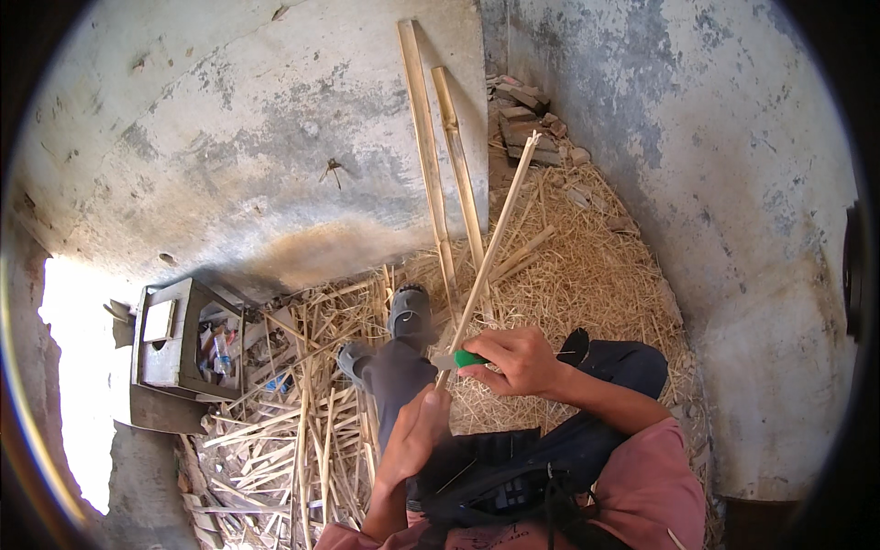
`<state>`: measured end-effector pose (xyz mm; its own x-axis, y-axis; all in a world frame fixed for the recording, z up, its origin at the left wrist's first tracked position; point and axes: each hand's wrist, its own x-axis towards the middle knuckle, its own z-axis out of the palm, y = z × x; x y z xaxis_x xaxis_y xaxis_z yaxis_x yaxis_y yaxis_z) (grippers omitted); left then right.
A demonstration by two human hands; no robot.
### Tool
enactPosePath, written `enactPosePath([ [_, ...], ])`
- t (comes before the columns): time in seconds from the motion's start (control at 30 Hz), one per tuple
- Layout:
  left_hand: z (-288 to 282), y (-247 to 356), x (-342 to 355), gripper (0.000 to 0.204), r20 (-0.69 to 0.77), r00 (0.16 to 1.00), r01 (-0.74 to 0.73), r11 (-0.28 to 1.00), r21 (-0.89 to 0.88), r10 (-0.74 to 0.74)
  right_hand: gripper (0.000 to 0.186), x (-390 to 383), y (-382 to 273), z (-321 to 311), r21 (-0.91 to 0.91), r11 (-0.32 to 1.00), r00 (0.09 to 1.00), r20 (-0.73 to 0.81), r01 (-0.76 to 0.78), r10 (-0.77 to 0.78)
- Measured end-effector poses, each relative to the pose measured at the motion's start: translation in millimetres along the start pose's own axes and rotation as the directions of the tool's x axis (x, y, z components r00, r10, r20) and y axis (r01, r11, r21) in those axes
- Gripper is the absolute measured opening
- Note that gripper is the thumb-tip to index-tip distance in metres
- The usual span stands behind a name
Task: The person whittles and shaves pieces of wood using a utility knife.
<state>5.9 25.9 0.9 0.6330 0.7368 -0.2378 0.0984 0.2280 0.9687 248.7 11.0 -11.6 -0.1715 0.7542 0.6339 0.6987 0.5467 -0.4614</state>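
A long pale bamboo strip slants up and away from my lap, its far end split and frayed. My left hand is closed around the strip's near end, over my leg. In my right hand is a knife with a green handle. Its short blade lies across the strip just beyond my left fingers and touches it. How deep the edge sits in the bamboo cannot be made out.
Two split bamboo lengths lean on the wall ahead. Shavings cover the floor to the right, with bricks in the corner. Cut strips lie at the left, near a box-like cabinet holding bottles and odds and ends.
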Motion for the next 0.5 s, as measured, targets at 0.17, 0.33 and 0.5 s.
enactPosePath([
  [0.17, -1, 4, 4, 0.041, 0.054, 0.995, 0.091, 0.987, -0.130, -0.085, 0.028, -1, -8, 1, -0.051, 0.999, 1.000, -0.019, -0.016, 0.015],
  [0.33, 2, 5, 3, 0.041, 0.070, 0.991, 0.124, 0.978, -0.167, -0.114, 0.031, -1, -7, 1, -0.104, 0.994, 0.999, -0.053, -0.012, 0.006],
  [0.5, 0, -3, 2, 0.051, 0.048, 0.998, 0.034, 0.999, -0.040, -0.032, 0.030, 2, -7, -4, -0.160, 0.987, 0.999, -0.041, -0.013, 0.006],
])
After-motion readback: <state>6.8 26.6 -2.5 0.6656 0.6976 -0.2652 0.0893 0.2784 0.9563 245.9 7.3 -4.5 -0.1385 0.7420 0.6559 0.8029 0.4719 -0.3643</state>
